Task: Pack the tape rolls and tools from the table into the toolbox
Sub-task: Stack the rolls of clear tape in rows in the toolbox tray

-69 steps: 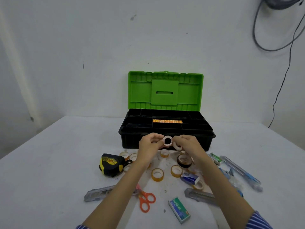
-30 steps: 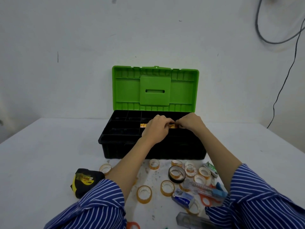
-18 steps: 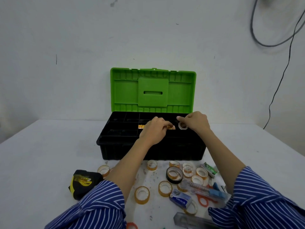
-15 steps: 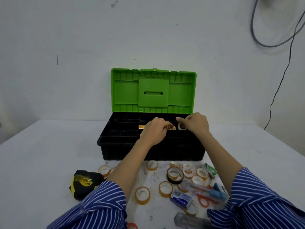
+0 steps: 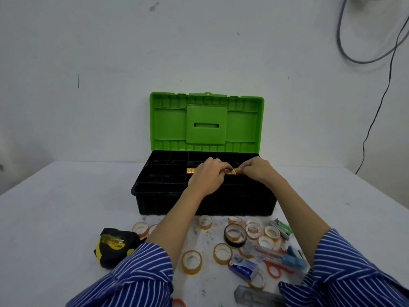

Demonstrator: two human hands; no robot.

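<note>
A: Hidden stuff first. What are the hands doing?
B: Both over the tray of the toolbox (image 5: 203, 202), fingers curled down. Left hand (image 5: 207, 177) covers the middle of an orange strip (image 5: 190, 171) in the tray. Right hand (image 5: 256, 169) has fingertips bunched at the strip's right end. Can't tell if either one pinches anything; fingertips are out of sight.
A: Cut off?
B: Grey utility knife (image 5: 254, 296) at the near edge is partly under the right sleeve (image 5: 345, 273). Orange scissors (image 5: 276, 270) mostly covered by a clear pen-like tool with a blue end (image 5: 274, 255).
A: Any writing?
B: Blue box (image 5: 243, 267) has white lettering, too small to read. Tape measure (image 5: 115, 245) has a yellow label, blurred. Green staple box (image 5: 282, 228), print unreadable.
A: Materials, shapes?
B: Toolbox is a black plastic base with a divided tray; ribbed green lid (image 5: 207, 122) stands upright with a slot in its centre panel. Tape rolls are near the toolbox's front: small clear-amber rings like this one (image 5: 192, 262), plus a bigger black roll (image 5: 235, 235) with a small roll inside it. White table (image 5: 55, 207), scuffed between the rolls. Sleeves are blue-and-white striped cloth.
</note>
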